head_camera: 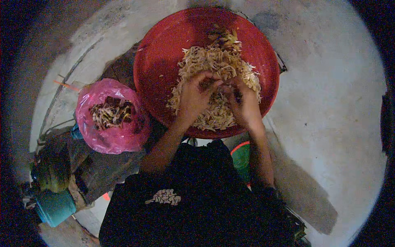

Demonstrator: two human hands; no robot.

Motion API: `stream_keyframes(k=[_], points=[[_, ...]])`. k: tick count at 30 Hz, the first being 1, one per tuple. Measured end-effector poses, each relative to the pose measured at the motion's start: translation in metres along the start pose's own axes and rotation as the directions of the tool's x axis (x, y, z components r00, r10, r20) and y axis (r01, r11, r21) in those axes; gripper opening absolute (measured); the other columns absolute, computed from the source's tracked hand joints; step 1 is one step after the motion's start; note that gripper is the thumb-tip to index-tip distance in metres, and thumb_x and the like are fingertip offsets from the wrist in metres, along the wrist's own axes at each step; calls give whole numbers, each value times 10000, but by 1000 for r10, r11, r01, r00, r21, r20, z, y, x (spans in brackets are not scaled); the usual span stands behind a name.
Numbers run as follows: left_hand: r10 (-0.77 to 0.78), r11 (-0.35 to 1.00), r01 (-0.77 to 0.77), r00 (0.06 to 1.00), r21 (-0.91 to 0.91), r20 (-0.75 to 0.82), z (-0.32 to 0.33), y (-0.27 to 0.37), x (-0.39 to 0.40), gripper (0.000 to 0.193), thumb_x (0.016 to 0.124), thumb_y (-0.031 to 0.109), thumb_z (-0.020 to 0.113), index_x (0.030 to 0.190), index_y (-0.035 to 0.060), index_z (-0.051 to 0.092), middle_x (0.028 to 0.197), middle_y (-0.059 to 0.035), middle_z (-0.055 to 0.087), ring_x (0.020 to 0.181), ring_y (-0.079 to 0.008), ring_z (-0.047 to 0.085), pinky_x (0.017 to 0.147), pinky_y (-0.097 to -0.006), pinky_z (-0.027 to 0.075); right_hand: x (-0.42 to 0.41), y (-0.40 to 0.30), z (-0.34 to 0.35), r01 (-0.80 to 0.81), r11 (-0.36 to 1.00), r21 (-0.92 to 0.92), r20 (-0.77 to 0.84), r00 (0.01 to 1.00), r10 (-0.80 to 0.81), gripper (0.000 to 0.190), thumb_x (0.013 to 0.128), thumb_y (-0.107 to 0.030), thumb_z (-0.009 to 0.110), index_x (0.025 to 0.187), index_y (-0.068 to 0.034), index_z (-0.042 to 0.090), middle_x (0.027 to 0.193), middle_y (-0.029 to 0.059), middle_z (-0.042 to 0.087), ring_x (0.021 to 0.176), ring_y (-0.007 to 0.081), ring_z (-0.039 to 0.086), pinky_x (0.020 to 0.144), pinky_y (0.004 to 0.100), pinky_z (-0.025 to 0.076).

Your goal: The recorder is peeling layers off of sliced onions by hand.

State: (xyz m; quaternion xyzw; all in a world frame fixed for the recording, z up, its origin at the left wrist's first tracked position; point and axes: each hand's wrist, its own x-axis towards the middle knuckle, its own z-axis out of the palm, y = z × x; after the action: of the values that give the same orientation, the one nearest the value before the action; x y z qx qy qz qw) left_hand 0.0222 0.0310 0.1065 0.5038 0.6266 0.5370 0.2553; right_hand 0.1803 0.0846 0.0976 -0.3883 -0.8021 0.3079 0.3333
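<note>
A heap of pale, thin shreds [213,61], their kind unclear, lies in a wide red round basin [157,64] before me. My left hand [200,89] is over the middle of the heap with its fingers curled, blurred. Close beside it on the right, my right hand [239,94] reaches into the same heap, its fingers bent toward the left hand. Whether either hand holds some shreds cannot be told. Darker brownish-yellow bits [223,37] lie at the heap's far end.
Left of the basin, a pink plastic bag [108,142] stands open around brown and pale scraps [112,112]. A teal container [57,207] is at the lower left. A green round thing with an orange rim [241,160] shows beneath my right forearm. Pale floor [324,108] extends rightward.
</note>
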Motion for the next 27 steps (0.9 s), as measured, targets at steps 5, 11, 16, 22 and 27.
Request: stream_keyframes(k=[5,11,16,22,27], points=[[-76,916,89,996,-391,50,9,-22,-12,236,857,166,684,1011,3,611,898,-75,681,878,-128,636,759,-286,510,-7,-7,-5,-99,995,3,-101,990,98,163,883,-118,614,992,-4,573,889,171,647,838,283,636,762,358,481],[-108,981,140,968,-134,225,-7,2,-12,250,869,108,660,1086,18,576,970,-71,667,883,-125,635,788,-278,513,-15,-1,5,-78,997,-12,-34,996,78,137,902,-89,564,1000,8,559,949,200,632,880,310,623,783,369,474],[-68,996,73,992,-44,108,-6,9,-19,259,857,60,653,1098,14,568,981,-80,666,892,-132,641,786,-280,515,-16,-12,-1,-129,988,-81,174,974,142,218,911,-69,515,1101,37,520,1025,241,596,955,358,599,828,418,452],[-3,910,22,999,-415,47,1,-5,-15,307,822,-44,642,1115,-8,556,1006,-107,667,946,-150,635,827,-282,507,0,-30,-13,-56,998,-39,140,988,61,255,940,-103,491,1149,42,503,1043,235,618,972,363,603,826,403,453],[51,926,-86,993,-369,-104,4,-6,-15,285,831,-63,625,1106,-26,563,1007,-99,671,952,-141,630,824,-266,502,13,-32,-13,-73,997,14,-25,997,74,205,935,-104,522,1097,21,542,944,176,648,881,295,612,805,367,458]])
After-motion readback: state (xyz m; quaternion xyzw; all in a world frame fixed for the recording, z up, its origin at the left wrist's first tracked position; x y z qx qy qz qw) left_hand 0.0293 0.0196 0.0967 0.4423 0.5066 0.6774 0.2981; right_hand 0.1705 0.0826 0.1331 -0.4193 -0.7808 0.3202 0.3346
